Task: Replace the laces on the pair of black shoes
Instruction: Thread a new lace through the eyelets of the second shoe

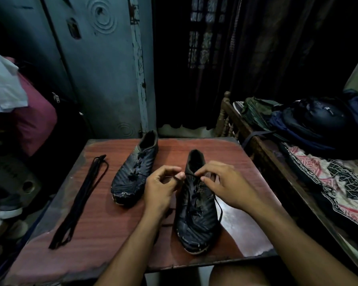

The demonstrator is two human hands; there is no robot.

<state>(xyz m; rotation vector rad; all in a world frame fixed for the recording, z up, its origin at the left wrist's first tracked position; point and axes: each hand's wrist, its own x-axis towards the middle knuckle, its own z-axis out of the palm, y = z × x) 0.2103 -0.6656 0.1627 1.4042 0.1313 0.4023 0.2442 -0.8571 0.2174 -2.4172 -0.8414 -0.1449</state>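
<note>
Dim and cluttered, the room closes in around a small reddish-brown wooden table (91, 213) whose near edge is chipped. At far left, white cloth and a maroon bag (32, 116) are piled against a grey-blue metal cupboard (103, 75).

On the left part of the table lies a bundle of black laces (79, 201), stretched out straight and running from the near left toward the far side, well apart from the shoes. Next comes the left black shoe (132, 174), its scuffed toe toward the person and its heel toward the cupboard; it is laced, and nothing touches it.

Just to its right, the left hand (161, 188) has its fingers curled, with thumb and forefinger pinching a black lace (189, 174) at the top of the right black shoe (196, 219). That shoe stands near the middle of the table, toe toward the person, with worn paint at the tip. The right hand (221, 184) pinches the same lace from the other side, over the shoe's tongue, its remaining fingers loosely bent. A loose length of lace hangs down the shoe's right side onto the table.

Behind hangs a dark curtain (246, 58). At right stands a wooden bed (265, 153) bearing a patterned sheet (327, 178), folded green cloth and a dark backpack (314, 120).
</note>
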